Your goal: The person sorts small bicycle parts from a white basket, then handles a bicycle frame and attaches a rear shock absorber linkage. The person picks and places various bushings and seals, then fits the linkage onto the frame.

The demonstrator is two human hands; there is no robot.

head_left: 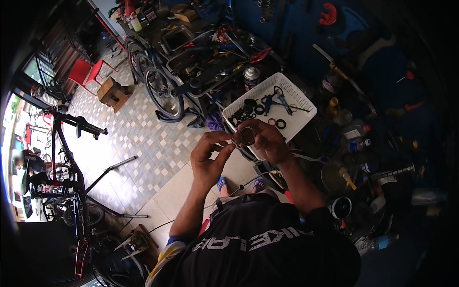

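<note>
In front of my chest, my right hand (271, 142) grips a round metal ring (247, 136), which looks like a bearing or a cup. Just to its left is my left hand (210, 155), thumb and forefinger pinched together near the ring's edge. Whatever sits in that pinch is too small to make out. Beyond both hands stands a white perforated plastic basket (306, 106) of bike parts. Inside it lie several black rings, among them one black ring (280, 124) at the near side, and a blue-and-black tool or part (268, 103).
A spray can (251, 76) stands behind the basket. Bicycles with a front wheel (163, 93) lean at the back, near a wooden box stool (113, 93) and red chairs (88, 72). A bike frame (67, 158) hangs on the left. Bottles and tools crowd the right bench.
</note>
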